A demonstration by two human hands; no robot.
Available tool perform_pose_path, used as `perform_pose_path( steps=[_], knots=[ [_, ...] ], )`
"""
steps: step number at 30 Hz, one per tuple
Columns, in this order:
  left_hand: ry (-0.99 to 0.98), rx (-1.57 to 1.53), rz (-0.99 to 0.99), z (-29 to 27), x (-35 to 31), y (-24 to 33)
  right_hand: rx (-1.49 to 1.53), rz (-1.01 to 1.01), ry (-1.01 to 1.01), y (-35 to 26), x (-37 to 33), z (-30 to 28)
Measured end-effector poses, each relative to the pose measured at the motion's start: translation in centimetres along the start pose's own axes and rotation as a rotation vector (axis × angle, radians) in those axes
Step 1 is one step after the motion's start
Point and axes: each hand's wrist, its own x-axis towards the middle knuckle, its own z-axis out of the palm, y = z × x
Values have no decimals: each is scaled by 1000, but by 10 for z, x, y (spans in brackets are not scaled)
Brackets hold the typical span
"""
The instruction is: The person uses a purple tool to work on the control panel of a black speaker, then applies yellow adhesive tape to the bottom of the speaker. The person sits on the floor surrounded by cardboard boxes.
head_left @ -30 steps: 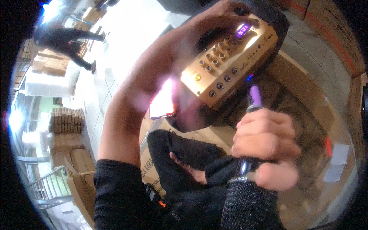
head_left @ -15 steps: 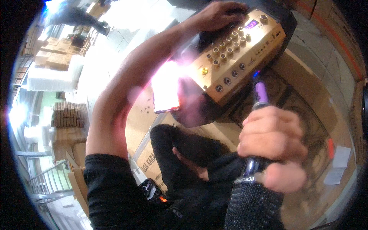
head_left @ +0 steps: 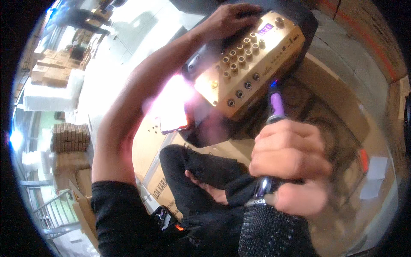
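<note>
My right hand [head_left: 291, 165] is wrapped round a black microphone [head_left: 263, 192] with a glittering dark mesh head nearest me. Its purple tail end [head_left: 277, 104] sticks out past my fist, with small blue lights at the tip, close to the side of a speaker. That speaker [head_left: 257, 64] is a black box with a gold control panel of several knobs, a lit display [head_left: 265, 29] and a row of sockets. Over its far upper edge lies my left hand [head_left: 235, 19], fingers stretched out and holding nothing. Glare washes out the speaker's near left corner.
A flat cardboard box [head_left: 145, 158] lies beneath my crossed legs. Beside the speaker is another carton [head_left: 338, 85] with a printed speaker drawing. White papers [head_left: 374, 180] lie at the right. Stacked cartons [head_left: 70, 137] stand at the left, and a person [head_left: 85, 19] is far off.
The whole scene has shifted slightly left in view. Both hands keep about the same places relative to the speaker, and the microphone stays in my right hand.
</note>
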Motion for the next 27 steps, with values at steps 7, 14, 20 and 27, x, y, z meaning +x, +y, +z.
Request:
perform_pose_path(
  steps=[7,14,20,27],
  knots=[
    [41,180,-52,1,5,-10,-12,88,43,-4,1,-2],
    [35,206,-39,0,7,-16,-16,108,44,-6,1,-4],
    [43,204,-33,6,8,-17,-4,106,54,-6,-2,-5],
    [45,223,-42,6,8,-15,-4,113,44,-6,-3,-8]
  ],
)
